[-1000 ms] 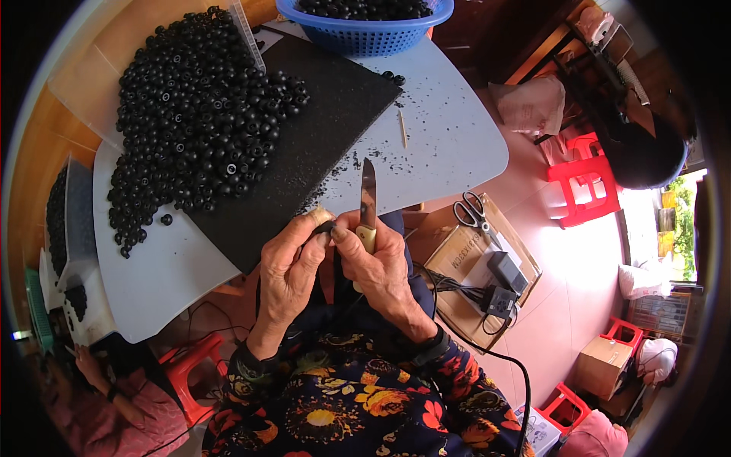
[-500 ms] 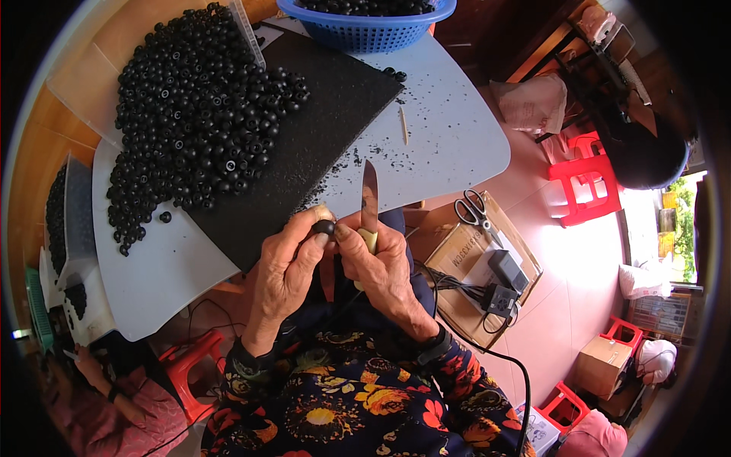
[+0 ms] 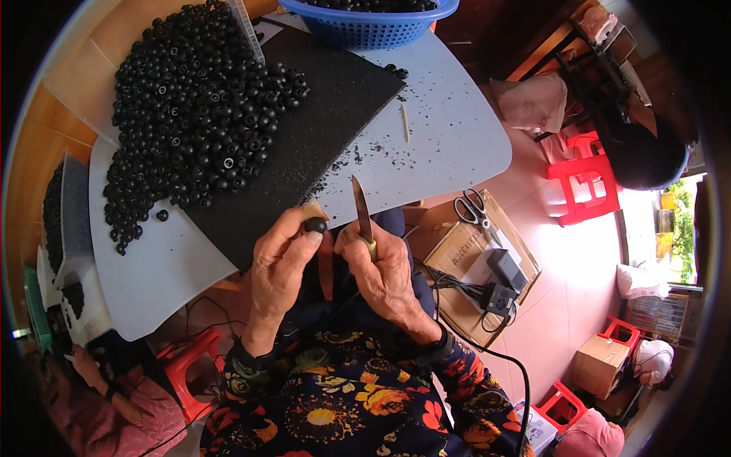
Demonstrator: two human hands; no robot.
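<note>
The left hand pinches a small black bead between thumb and fingertips, right at the near edge of the white table, just below the black mat. The right hand sits just beside it, fingers curled tight around the handle of a narrow knife, blade standing upright and pointing toward the table, its edge close to the bead but not quite touching it. On the mat, further from the hands, a big heap of black beads spreads out, with black crumbs scattered over the table beside the mat. A blue basket sits at the table's far edge. Off the table's right side, scissors lie on a cardboard box, and a red stool stands beyond.
</note>
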